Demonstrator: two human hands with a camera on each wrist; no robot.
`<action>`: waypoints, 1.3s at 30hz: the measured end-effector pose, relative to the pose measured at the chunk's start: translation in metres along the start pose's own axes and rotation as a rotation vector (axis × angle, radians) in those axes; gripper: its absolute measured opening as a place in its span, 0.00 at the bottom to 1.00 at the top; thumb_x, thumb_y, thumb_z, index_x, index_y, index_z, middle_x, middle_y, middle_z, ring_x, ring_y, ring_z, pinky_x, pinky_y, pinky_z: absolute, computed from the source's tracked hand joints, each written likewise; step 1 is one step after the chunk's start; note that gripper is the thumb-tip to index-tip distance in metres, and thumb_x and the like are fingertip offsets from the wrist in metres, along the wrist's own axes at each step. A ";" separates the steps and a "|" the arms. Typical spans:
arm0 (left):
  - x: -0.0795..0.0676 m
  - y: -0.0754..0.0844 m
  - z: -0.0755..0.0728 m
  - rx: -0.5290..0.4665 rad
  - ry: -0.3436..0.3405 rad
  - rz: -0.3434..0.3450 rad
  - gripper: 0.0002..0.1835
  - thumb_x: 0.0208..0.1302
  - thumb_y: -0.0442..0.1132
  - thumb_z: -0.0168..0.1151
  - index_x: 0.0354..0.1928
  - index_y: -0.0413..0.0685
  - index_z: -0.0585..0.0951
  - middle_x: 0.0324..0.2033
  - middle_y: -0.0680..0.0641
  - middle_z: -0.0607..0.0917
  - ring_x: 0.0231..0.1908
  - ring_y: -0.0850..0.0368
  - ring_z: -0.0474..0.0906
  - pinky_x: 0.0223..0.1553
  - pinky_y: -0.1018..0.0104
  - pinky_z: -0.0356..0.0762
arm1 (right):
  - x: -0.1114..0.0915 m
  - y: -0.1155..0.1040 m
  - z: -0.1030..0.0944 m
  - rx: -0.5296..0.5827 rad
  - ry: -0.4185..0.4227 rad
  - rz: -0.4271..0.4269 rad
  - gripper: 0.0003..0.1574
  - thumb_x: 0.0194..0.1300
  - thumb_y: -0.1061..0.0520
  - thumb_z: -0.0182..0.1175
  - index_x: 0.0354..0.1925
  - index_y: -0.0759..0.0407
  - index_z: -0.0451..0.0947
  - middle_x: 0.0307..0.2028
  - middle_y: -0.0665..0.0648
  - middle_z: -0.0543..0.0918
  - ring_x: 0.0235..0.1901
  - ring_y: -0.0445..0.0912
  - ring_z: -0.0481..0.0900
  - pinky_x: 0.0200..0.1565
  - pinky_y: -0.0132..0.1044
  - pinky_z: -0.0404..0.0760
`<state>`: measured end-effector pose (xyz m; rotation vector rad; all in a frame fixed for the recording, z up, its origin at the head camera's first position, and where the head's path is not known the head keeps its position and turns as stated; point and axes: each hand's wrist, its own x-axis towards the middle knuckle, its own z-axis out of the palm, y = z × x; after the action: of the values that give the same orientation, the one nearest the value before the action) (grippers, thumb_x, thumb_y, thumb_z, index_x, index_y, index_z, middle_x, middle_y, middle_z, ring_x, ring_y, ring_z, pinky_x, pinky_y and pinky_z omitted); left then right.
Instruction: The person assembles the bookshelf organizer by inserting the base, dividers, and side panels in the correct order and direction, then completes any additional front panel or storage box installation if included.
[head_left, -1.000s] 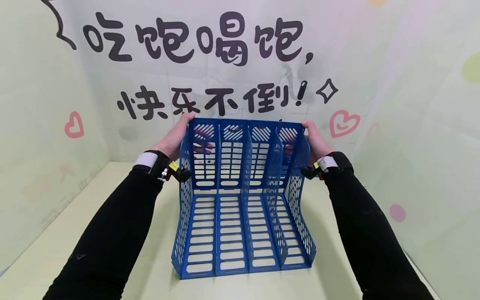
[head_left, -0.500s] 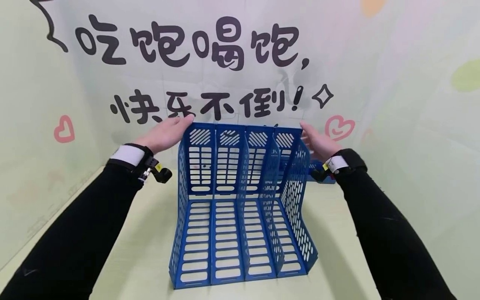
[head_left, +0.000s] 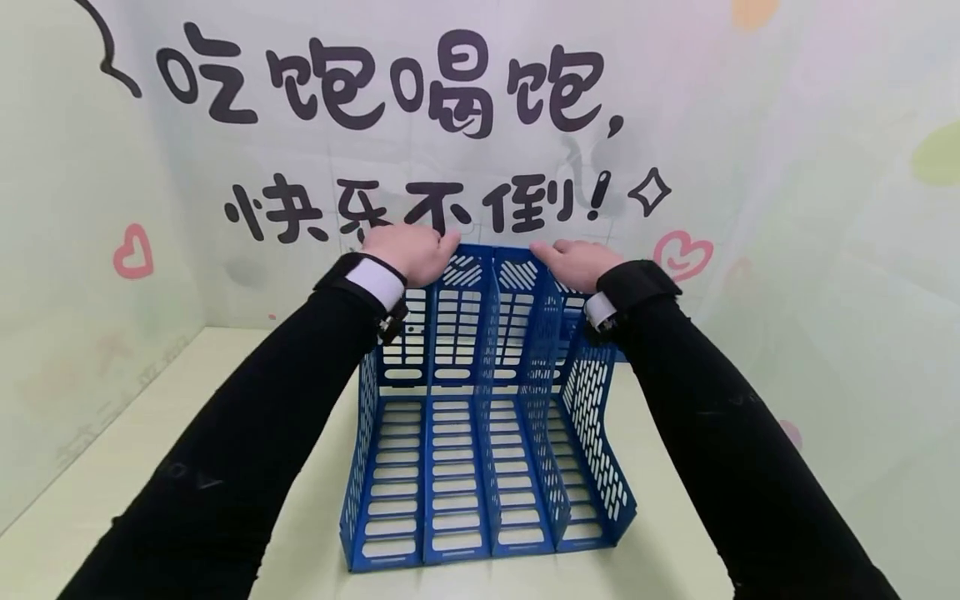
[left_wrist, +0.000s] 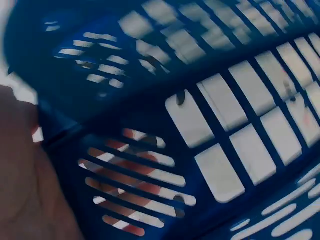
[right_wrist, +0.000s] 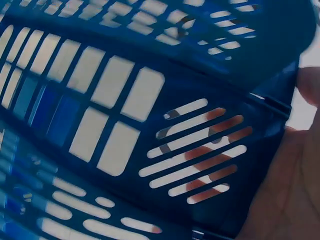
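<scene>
A blue plastic file rack (head_left: 457,379) with slotted walls and several upright compartments stands on the table, its open front towards me. At the top edge of its back panel, my left hand (head_left: 411,250) grips left of the middle. My right hand (head_left: 581,262) holds the same edge right of the middle. In the left wrist view, fingers (left_wrist: 137,167) show through the diagonal slots behind the panel, while the palm lies on the near side. The right wrist view likewise shows fingers (right_wrist: 210,157) behind the slots, curled over from the edge.
Pale table (head_left: 300,533) surrounds the rack. Behind the rack on the right, part of another blue object (head_left: 621,357) shows; its blue surface (right_wrist: 55,115) also appears through the slots. A fabric backdrop (head_left: 300,142) with black lettering and pink hearts hangs behind and at both sides.
Both hands have moved inward along the top edge from the rack's outer corners, the left to the right and the right to the left. The rack stays nearly in place.
</scene>
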<state>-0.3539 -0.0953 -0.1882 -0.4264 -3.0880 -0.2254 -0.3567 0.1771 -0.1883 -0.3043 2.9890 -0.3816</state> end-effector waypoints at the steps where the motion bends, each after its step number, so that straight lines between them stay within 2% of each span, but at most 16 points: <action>1: 0.003 0.000 0.002 0.019 0.002 -0.018 0.42 0.88 0.60 0.20 0.76 0.45 0.79 0.79 0.36 0.74 0.75 0.33 0.75 0.68 0.37 0.78 | 0.001 -0.001 -0.001 0.029 -0.009 0.020 0.50 0.88 0.28 0.27 0.88 0.59 0.53 0.85 0.67 0.62 0.85 0.63 0.59 0.84 0.58 0.58; 3: 0.007 0.000 0.003 0.037 0.010 -0.032 0.41 0.88 0.59 0.19 0.76 0.47 0.78 0.80 0.37 0.72 0.76 0.34 0.74 0.68 0.36 0.77 | 0.001 -0.002 -0.003 0.049 -0.012 0.039 0.50 0.88 0.29 0.25 0.88 0.59 0.53 0.86 0.67 0.60 0.86 0.63 0.57 0.85 0.58 0.56; 8: 0.009 -0.003 0.001 0.025 -0.013 -0.025 0.42 0.88 0.60 0.19 0.77 0.46 0.78 0.82 0.37 0.70 0.79 0.34 0.70 0.73 0.36 0.74 | 0.002 -0.004 -0.005 0.055 0.011 0.036 0.45 0.91 0.37 0.24 0.85 0.64 0.60 0.82 0.69 0.66 0.80 0.63 0.67 0.83 0.58 0.60; 13: 0.003 -0.002 0.003 0.006 -0.039 -0.036 0.42 0.88 0.60 0.20 0.76 0.45 0.78 0.81 0.37 0.71 0.80 0.34 0.68 0.76 0.38 0.71 | 0.005 -0.003 -0.002 0.065 -0.017 0.027 0.44 0.90 0.40 0.24 0.84 0.65 0.61 0.76 0.70 0.70 0.69 0.62 0.71 0.73 0.55 0.65; 16: 0.000 0.001 0.004 -0.004 -0.056 -0.032 0.41 0.88 0.59 0.20 0.80 0.45 0.74 0.82 0.37 0.69 0.81 0.35 0.66 0.79 0.38 0.68 | 0.007 -0.001 0.000 0.066 -0.046 0.023 0.44 0.90 0.41 0.25 0.84 0.67 0.60 0.76 0.71 0.69 0.71 0.63 0.70 0.73 0.55 0.64; 19: -0.002 0.006 0.005 0.020 -0.072 -0.012 0.40 0.88 0.58 0.20 0.83 0.46 0.70 0.83 0.38 0.68 0.83 0.36 0.64 0.81 0.38 0.65 | 0.006 0.002 0.003 0.065 -0.067 0.031 0.44 0.90 0.42 0.25 0.85 0.67 0.58 0.82 0.71 0.64 0.80 0.64 0.65 0.82 0.56 0.60; 21: -0.003 0.008 0.006 0.055 -0.086 0.004 0.39 0.88 0.56 0.19 0.84 0.46 0.69 0.84 0.38 0.67 0.84 0.36 0.62 0.82 0.39 0.63 | 0.007 0.004 0.006 0.070 -0.082 0.037 0.43 0.90 0.42 0.25 0.86 0.67 0.56 0.84 0.71 0.61 0.84 0.64 0.61 0.85 0.57 0.56; 24: -0.005 0.008 0.007 0.081 -0.132 0.027 0.39 0.89 0.55 0.18 0.85 0.43 0.64 0.85 0.38 0.62 0.86 0.36 0.57 0.85 0.41 0.57 | 0.008 0.004 0.011 0.060 -0.103 0.045 0.44 0.91 0.41 0.24 0.86 0.67 0.54 0.86 0.71 0.57 0.86 0.64 0.56 0.86 0.58 0.54; 28: -0.004 0.002 0.008 0.051 -0.207 0.033 0.39 0.88 0.55 0.17 0.87 0.42 0.59 0.87 0.36 0.57 0.87 0.34 0.51 0.88 0.41 0.50 | 0.012 0.001 0.014 0.044 -0.129 0.057 0.45 0.90 0.41 0.21 0.87 0.66 0.53 0.86 0.70 0.57 0.86 0.63 0.56 0.86 0.57 0.55; 33: -0.005 0.002 0.004 0.013 -0.254 0.001 0.40 0.87 0.56 0.16 0.88 0.45 0.58 0.87 0.37 0.57 0.87 0.35 0.51 0.87 0.40 0.50 | 0.014 -0.001 0.013 0.026 -0.166 0.052 0.45 0.90 0.41 0.19 0.87 0.67 0.50 0.87 0.70 0.53 0.87 0.64 0.52 0.87 0.58 0.51; 39: -0.008 0.004 -0.005 0.001 -0.230 0.019 0.39 0.88 0.56 0.16 0.88 0.43 0.58 0.87 0.37 0.58 0.87 0.35 0.52 0.87 0.39 0.52 | 0.008 -0.007 0.002 0.054 -0.150 0.059 0.44 0.91 0.41 0.20 0.88 0.66 0.49 0.88 0.69 0.52 0.88 0.63 0.50 0.87 0.57 0.50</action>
<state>-0.3448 -0.0948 -0.1830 -0.5160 -3.3061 -0.1867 -0.3630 0.1686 -0.1894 -0.2279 2.8288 -0.4133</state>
